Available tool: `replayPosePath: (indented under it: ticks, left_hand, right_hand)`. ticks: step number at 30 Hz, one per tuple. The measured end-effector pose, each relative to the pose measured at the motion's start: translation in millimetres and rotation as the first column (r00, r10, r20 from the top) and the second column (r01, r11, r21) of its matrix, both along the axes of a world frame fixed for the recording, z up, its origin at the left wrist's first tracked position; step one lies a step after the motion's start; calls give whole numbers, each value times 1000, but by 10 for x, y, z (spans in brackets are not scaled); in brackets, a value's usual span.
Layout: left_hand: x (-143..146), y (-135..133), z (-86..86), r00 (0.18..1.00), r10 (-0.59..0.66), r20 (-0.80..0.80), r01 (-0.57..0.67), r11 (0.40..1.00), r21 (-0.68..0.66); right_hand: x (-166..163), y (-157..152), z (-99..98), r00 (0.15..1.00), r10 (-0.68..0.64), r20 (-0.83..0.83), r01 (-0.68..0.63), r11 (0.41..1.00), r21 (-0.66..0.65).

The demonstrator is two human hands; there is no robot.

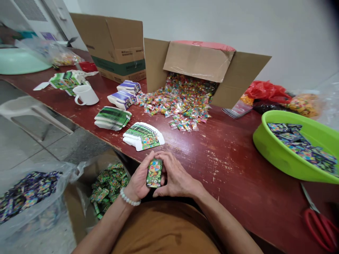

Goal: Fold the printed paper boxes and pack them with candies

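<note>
A small green printed box [154, 172] stands upright between both my hands at the near edge of the dark red table [233, 165]. My left hand [139, 181], with a white bead bracelet at the wrist, wraps the box's left side. On its right side and top, the fingers of my right hand [174, 178] are closed against it. Just beyond my hands lies a fanned stack of flat green box blanks [143, 137]. Further back, small colourful candy packets [182, 102] spill out of a cardboard carton [198, 63] lying on its side.
A lime green basin [278, 155] with printed boxes sits at right, red scissors [321, 225] near it. More flat blanks [112, 118], purple boxes [125, 95], a white mug [86, 95] and a second carton [116, 46] stand at left. Bags of finished boxes [108, 187] sit on the floor.
</note>
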State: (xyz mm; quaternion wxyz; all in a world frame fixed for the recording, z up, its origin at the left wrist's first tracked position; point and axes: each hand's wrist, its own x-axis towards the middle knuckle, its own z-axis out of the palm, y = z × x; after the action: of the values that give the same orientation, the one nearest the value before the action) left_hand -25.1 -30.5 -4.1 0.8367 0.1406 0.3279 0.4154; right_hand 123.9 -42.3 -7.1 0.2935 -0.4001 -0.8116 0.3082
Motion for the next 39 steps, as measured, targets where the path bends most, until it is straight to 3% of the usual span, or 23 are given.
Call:
replayPosePath:
  ticks: [3,9,13,23,29,33,34,35,36,38,39]
  left_hand:
    - [-16,-14,15,998,55,0,-55,998,-15]
    - [-72,-8,15,1000,27,-16,-28,998,-56]
    - [-94,5,-15,994,106,20,-105,993,-61]
    - [-207,-89,-220,977,114,183,-96,990,-105]
    - [-272,-152,-312,974,224,-36,-226,972,-68]
    - [-664,-284,-391,943,298,-147,-295,954,43]
    - [-830,-322,-436,901,321,-292,-296,947,127]
    - [-1011,-353,-492,807,374,-457,-312,927,209]
    - [-1193,-373,-554,663,434,-609,-319,901,294]
    - [-1498,-371,-664,235,549,-802,-276,829,486]
    - [-1592,-348,-692,74,567,-820,-198,814,545]
  right_hand:
    - [-39,21,29,998,-35,58,33,999,27]
    - [-57,78,112,996,90,17,-89,996,-29]
    - [-130,62,52,998,47,-28,-46,998,33]
    - [-337,39,-71,999,2,-35,0,999,37]
    - [-513,31,-111,999,28,-22,-29,999,-33]
    - [-463,119,-113,988,152,16,-151,988,-37]
    - [-416,190,-125,993,119,2,-119,993,-21]
    - [-358,284,-145,999,46,-10,-47,999,-5]
    - [-295,397,-174,998,-56,-17,57,998,8]
    - [-180,649,-253,960,-280,3,279,960,25]
    - [-142,770,-295,933,-358,33,357,934,29]
